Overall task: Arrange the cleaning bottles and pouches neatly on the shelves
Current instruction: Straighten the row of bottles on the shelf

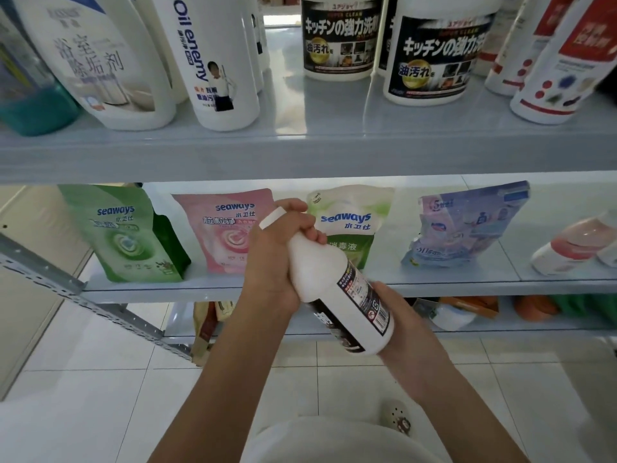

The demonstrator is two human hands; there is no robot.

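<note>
I hold a white bottle with a black label [337, 285] tilted in front of the middle shelf, cap pointing up and left. My left hand [280, 255] grips its neck and shoulder. My right hand [394, 312] cups its base from below. Two matching black-label bottles [340, 38] [434, 51] stand on the upper shelf [300, 152]. Behind my hands, on the middle shelf [467, 282], stand a green pouch [123, 235], a pink pouch [223, 228], a light green pouch [350, 218] and a bluish pouch [467, 225].
White bottles [100, 61] [217, 61] and a teal bottle [26, 95] stand at the upper left; red-and-white bottles [554, 61] stand at the upper right. A capped bottle [574, 245] lies on its side at the middle right. The bottom shelf holds bags [210, 322]. White tiled floor lies below.
</note>
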